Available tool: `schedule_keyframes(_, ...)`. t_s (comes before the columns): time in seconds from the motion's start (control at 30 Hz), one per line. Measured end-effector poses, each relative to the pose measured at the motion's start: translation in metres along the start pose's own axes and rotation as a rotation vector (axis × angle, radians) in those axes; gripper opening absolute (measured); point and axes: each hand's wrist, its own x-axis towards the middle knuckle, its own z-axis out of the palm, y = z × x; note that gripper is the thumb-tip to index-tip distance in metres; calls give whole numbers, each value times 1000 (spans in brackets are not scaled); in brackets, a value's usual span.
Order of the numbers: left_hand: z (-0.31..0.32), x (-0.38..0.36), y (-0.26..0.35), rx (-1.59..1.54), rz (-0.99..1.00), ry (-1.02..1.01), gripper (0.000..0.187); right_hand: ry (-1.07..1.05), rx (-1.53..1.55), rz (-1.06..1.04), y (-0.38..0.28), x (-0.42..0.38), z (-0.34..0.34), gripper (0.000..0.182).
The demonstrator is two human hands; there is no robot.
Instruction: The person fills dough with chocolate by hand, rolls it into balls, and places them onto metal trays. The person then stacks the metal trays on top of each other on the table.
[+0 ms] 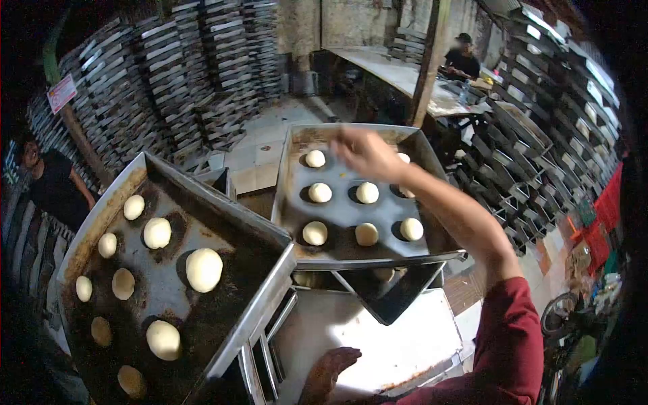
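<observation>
My right hand (pixel 368 154) reaches over the far end of a metal baking tray (pixel 432 162). Its fingers are smeared by motion, so whether they hold anything cannot be made out. Several pale dough balls sit spaced apart on that tray, one dough ball (pixel 315 158) just left of the hand and another dough ball (pixel 367 193) below it. In shadow at the bottom, my left hand (pixel 335 364) is over a white, brightly lit surface (pixel 405 331), fingers stretched out and nothing visible in them. To the left, a second tray (pixel 263 277) carries more dough balls, including a large dough ball (pixel 204 270).
Tall stacks of metal trays (pixel 169 74) line the left and back, with more stacked trays (pixel 526 135) at right. A person (pixel 463 57) sits by a long table (pixel 378 64); another person (pixel 57 179) is at far left. A wooden post (pixel 430 61) stands behind the far tray.
</observation>
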Motion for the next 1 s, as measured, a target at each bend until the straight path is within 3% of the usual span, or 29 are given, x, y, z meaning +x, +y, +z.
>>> schedule_keyframes(0.03, -4, 0, -3, -13, 7, 22, 40, 13, 13, -168, -39, -45, -5, 15)
schedule_keyframes(0.07, -5, -2, -6, -23, 14, 42, 39, -336, 49, -67, -71, -85, -15, 16)
schedule_keyframes(0.1, -5, -1, -10, -39, 29, 55, 38, -439, -26, -253, -94, -123, -7, 16)
schedule_keyframes(0.13, 15, -6, 8, 79, 1, 91, 39, -537, -101, -242, -92, -152, 8, 17)
schedule_keyframes(0.17, 28, -11, 9, -120, 39, 59, 39, -635, -177, -237, -90, -182, 23, 19)
schedule_keyframes(0.2, 33, -10, 5, -100, 53, -8, 38, -908, -353, 18, -65, -202, 51, 21)
schedule_keyframes(0.27, 44, -14, -1, -59, 63, -96, 38, -530, -552, -468, -10, -237, 85, 34)
schedule_keyframes(0.37, 68, -32, -8, -88, 94, -193, 37, -567, -389, -16, -5, -230, 96, 42)
schedule_keyframes(0.43, 90, -54, -6, 92, 89, -86, 35, -766, -733, -219, 26, -223, 113, 41)
schedule_keyframes(0.53, 102, -77, -35, 161, 128, 44, 34, -709, -804, 47, -32, -218, 90, 36)
schedule_keyframes(0.63, 117, -102, -65, 71, 237, 134, 34, -607, -829, 30, -55, -223, 80, 37)
schedule_keyframes(0.7, 125, -111, -82, -26, 232, 150, 35, -417, -410, 177, -70, -239, 74, 32)
schedule_keyframes(0.73, 134, -116, -88, -19, 211, 201, 35, -177, -286, 148, -76, -250, 76, 16)
schedule_keyframes(0.77, 141, -121, -93, -17, 198, 263, 36, 6, -224, 150, -84, -259, 77, 19)
schedule_keyframes(0.8, 137, -123, -107, -44, 219, 250, 44, 131, -115, 79, -96, -271, 72, 22)
schedule_keyframes(0.83, 140, -125, -108, -23, 183, 309, 67, 246, 9, 3, -110, -284, 65, 25)
schedule_keyframes(0.9, 152, -131, -108, -195, 348, 379, 67, 230, 321, 22, -158, -322, 47, 28)
schedule_keyframes(0.97, 148, -142, -106, -438, 392, 378, 67, 231, 423, 13, -203, -374, 67, 26)
schedule_keyframes(1.0, 131, -148, -115, -489, 375, 298, 71, -14, 438, -25, -224, -397, 80, 25)
